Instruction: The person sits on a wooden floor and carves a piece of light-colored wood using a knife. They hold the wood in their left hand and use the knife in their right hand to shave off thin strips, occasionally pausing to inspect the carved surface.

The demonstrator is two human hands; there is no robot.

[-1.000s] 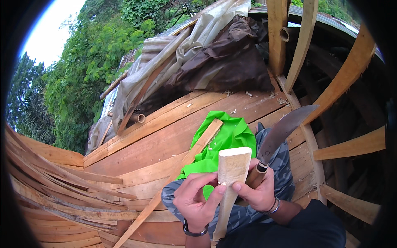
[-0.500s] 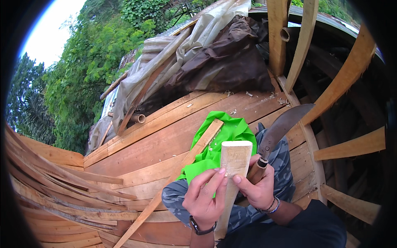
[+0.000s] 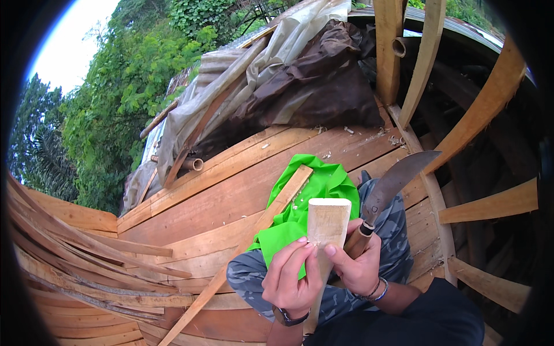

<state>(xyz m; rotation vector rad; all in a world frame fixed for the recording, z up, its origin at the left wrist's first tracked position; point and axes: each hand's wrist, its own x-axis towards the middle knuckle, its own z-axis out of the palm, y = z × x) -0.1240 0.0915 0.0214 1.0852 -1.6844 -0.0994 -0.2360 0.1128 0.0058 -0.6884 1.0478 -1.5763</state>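
Observation:
A pale, flat wooden piece (image 3: 329,222), paddle-shaped with a rounded wide end, stands upright in front of me; its narrower lower part runs down between my forearms. My right hand (image 3: 362,268) is closed round the wooden handle of a machete (image 3: 398,181), whose broad, curved dark blade points up and right. The same hand's thumb presses on the face of the wooden piece. At the left edge of the piece, my left hand (image 3: 290,277) has its fingertips pinched together; whatever is between them is too small to make out.
Bright green cloth (image 3: 340,181) lies over my lap, beneath a long wooden strip (image 3: 271,213). Bent planks (image 3: 98,259) stack up on the left. Upright timber ribs (image 3: 418,75) stand on the right, and a brown tarp (image 3: 323,86) lies beyond the planked floor (image 3: 231,190) with shavings.
My left hand has shifted slightly right, and its fingers have drawn into a tighter pinch at the wooden piece's edge. The machete and right hand have barely moved.

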